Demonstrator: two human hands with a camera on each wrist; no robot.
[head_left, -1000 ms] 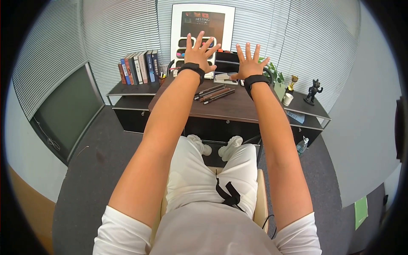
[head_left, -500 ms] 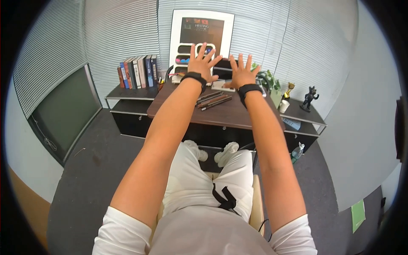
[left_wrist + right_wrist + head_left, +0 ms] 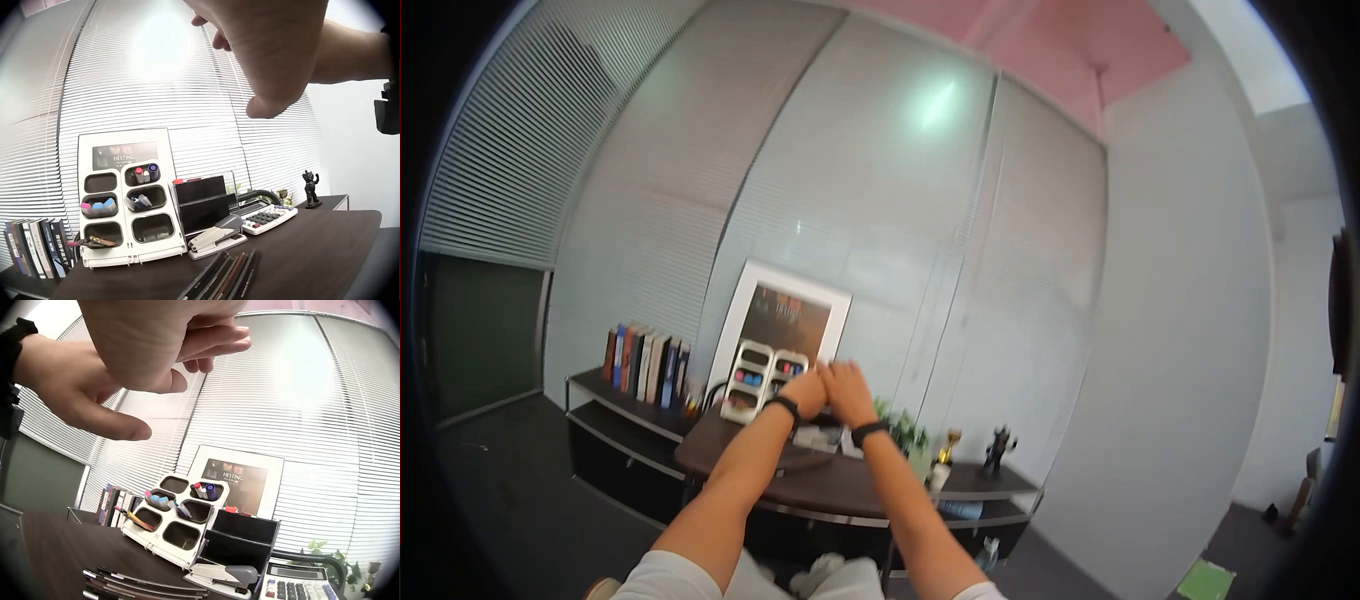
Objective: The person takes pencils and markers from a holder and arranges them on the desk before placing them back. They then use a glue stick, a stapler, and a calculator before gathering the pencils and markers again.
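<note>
My left hand [image 3: 806,393] and right hand [image 3: 849,394] are raised in front of me above the far side of the desk [image 3: 830,484], meeting or overlapping at the fingers. In the right wrist view the left thumb stretches out straight beside the right palm, and the right fingers [image 3: 215,342] are loosely bent. Nothing shows in either hand. Beyond and below the hands stands a white organizer [image 3: 128,215] with pens and markers in its compartments. A stapler [image 3: 215,239], a calculator [image 3: 269,217] and several dark pencils [image 3: 225,275] lie on the desk.
Books [image 3: 643,363] stand in a row on the low left shelf. A framed poster [image 3: 785,325] leans behind the organizer. To the right are a plant [image 3: 907,432], a gold trophy [image 3: 948,444], a white cup [image 3: 939,476] and a black figurine [image 3: 999,450].
Both hands, spread apart with fingers splayed before, have come together. The head view has tilted up and turned, so more of the blinds and the ceiling shows.
</note>
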